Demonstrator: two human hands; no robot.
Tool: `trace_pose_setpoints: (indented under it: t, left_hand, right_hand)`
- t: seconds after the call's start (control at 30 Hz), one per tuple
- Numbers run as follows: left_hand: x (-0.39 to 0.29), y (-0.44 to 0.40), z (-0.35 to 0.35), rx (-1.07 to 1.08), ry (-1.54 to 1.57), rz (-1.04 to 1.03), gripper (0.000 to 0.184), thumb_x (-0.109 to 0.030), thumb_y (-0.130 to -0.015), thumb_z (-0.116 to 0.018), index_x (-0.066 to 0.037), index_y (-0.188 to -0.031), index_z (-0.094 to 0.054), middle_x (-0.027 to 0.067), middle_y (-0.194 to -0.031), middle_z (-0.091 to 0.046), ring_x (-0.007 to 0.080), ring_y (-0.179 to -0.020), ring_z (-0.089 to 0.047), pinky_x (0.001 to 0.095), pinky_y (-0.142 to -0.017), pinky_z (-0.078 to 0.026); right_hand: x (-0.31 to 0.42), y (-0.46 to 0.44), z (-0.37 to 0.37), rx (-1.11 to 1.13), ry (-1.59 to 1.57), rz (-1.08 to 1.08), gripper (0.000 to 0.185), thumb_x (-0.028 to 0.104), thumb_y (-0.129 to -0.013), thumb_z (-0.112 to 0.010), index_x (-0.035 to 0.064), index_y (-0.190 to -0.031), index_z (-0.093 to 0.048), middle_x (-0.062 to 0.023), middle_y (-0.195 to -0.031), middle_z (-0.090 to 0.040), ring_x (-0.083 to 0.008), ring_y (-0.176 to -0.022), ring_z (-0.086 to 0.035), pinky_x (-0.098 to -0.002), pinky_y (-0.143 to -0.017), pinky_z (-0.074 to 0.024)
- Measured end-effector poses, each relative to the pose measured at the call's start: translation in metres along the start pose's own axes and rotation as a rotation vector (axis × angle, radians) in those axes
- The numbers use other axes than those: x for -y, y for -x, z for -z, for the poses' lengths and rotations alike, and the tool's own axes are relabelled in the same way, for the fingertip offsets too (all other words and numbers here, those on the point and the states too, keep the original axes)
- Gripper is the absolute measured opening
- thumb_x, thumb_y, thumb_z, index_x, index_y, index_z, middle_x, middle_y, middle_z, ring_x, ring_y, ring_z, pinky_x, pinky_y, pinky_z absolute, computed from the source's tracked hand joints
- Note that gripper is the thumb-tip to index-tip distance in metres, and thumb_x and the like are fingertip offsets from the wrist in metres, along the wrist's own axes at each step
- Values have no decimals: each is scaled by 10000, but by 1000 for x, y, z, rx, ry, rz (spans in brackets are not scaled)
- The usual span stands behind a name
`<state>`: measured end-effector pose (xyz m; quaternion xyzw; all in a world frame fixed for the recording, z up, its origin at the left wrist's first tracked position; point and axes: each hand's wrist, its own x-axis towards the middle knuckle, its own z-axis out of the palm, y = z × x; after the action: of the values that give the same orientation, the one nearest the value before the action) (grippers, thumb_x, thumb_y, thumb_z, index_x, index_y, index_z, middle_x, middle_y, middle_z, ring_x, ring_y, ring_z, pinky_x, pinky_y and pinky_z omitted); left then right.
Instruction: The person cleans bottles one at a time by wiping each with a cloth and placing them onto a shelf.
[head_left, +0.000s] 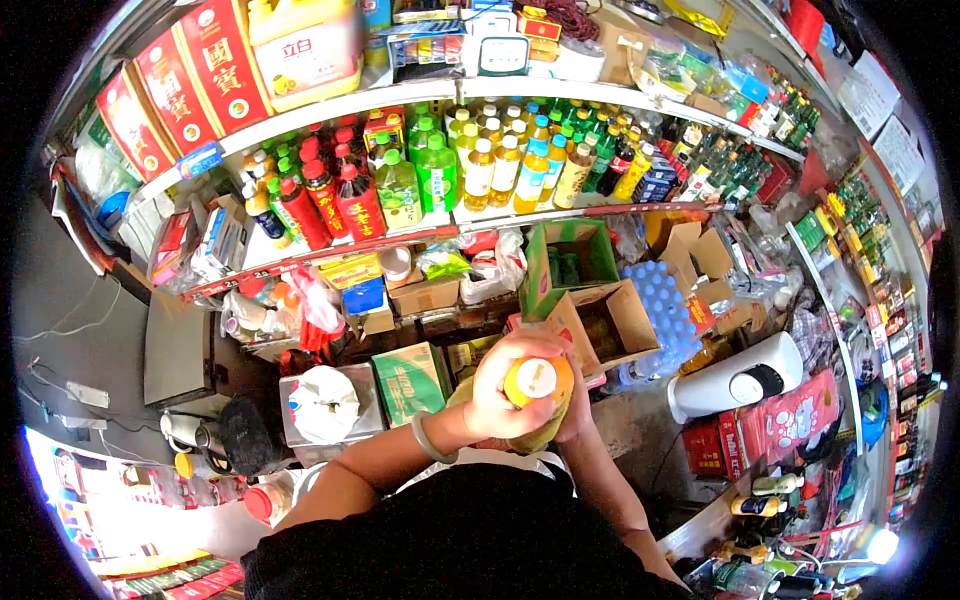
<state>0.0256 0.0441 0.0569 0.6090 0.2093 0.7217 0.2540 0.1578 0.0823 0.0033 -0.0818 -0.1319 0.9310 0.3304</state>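
Close in front of my chest, my left hand point(497, 392) is closed around the upper part of a bottle with an orange cap point(537, 382). I look down onto the cap, which has a pale round patch on top; the body below is mostly hidden. A pale bangle sits on the left wrist. Yellowish material point(535, 438), which looks like a cloth, shows below and beside the fingers. My right hand point(574, 400) is against the right side of the bottle and this material, its fingers curled and partly hidden.
Drink bottles point(437, 175) crowd the shelf ahead, with red boxes point(222, 65) above. Open cardboard boxes point(625, 318), a shrink-wrapped bottle pack point(660, 300) and a white appliance point(740, 378) stand to the right. A green carton point(412, 384) and a white bag point(323, 405) are at left.
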Motion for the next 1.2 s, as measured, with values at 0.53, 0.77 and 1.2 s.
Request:
trace_pose_setpoints:
  t: [0.53, 0.77, 1.2]
  left_hand:
    - [-24, 30, 78, -309, -150, 577, 285, -120, -890, -614, -26, -1146, -532, 87, -1229, -531, 118, -1092, -498, 270, -919, -405]
    - [-65, 23, 188, -432, -512, 569, 272, -161, -878, -640, -54, -1115, -564, 25, -1023, -583, 105, -937, -537, 257, -828, -444]
    - [-89, -31, 489, -708, -1193, 370, 355, -248, -833, -699, -17, -1019, -503, 43, -884, -595, 98, -800, -549, 248, -719, -458]
  right_hand:
    - [-42, -56, 40, -531, 303, 118, 429, 388, -952, -451, 62, -1230, -470, -106, -1177, -566, -253, -1053, -577, -413, -885, -500]
    - [-49, -61, 46, -616, 246, -22, 392, 315, -915, -497, 69, -1221, -501, -112, -1193, -562, -283, -1094, -547, -464, -930, -450]
    - [-35, 6, 76, -800, 213, 229, 444, 369, -935, -449, 76, -1269, -460, -120, -1267, -503, -335, -1153, -498, -534, -939, -423]
